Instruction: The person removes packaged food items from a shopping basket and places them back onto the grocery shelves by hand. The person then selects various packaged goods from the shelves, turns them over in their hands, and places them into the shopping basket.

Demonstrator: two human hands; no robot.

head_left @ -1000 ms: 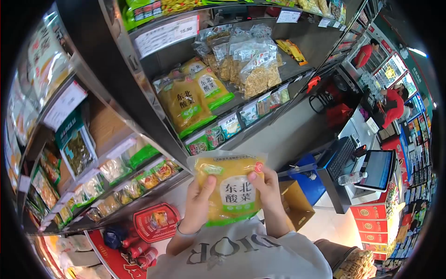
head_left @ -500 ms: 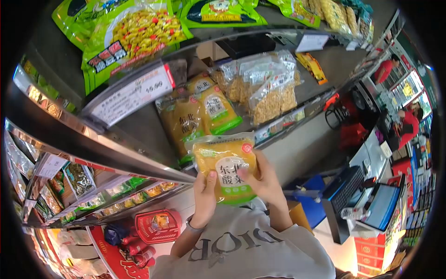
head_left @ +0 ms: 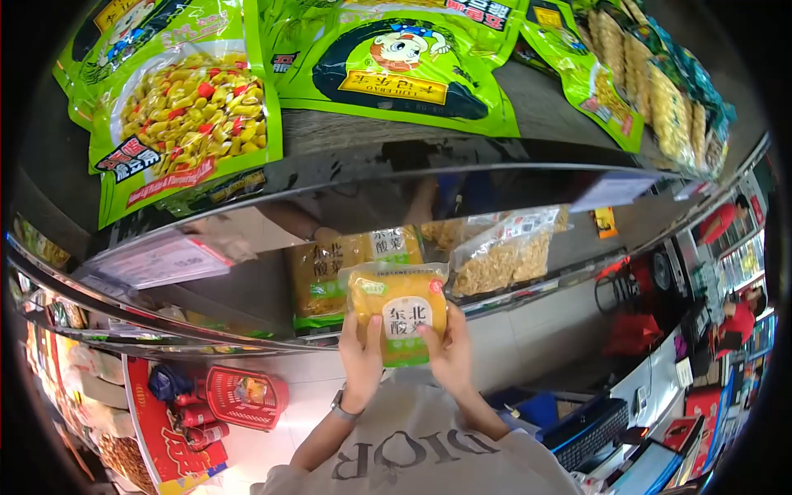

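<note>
— Where is the yellow packet (head_left: 396, 290) held?
— It is held upright in the view, its printed front turned to the camera, between the left hand (head_left: 361, 355) and the right hand (head_left: 450, 351), above the grey shirt (head_left: 445, 450).

— How is it gripped by the left hand?
— Its lower left side is gripped: the thumb is laid on the front, and the fingers are partly hidden along the edge and behind. A dark watch (head_left: 345, 404) is worn on that wrist.

— And by the right?
— The lower right side is clasped in the same way, with the thumb pressed to the front near the printed label. Both hands are closed on the packet, and the upper part is left uncovered.

— What is seen beyond it?
— Similar yellow packets (head_left: 318, 285) are partly overlapped by it in the view; whether they are touched cannot be told. To their right, clear bags of dried food (head_left: 510, 266) are laid on the same shelf. Above, green packets (head_left: 396, 74) are spread on the upper shelf (head_left: 355, 136).

— And farther out?
— A red basket (head_left: 246, 398) is seen on the floor at lower left, and a keyboard (head_left: 587, 436) at lower right.
</note>
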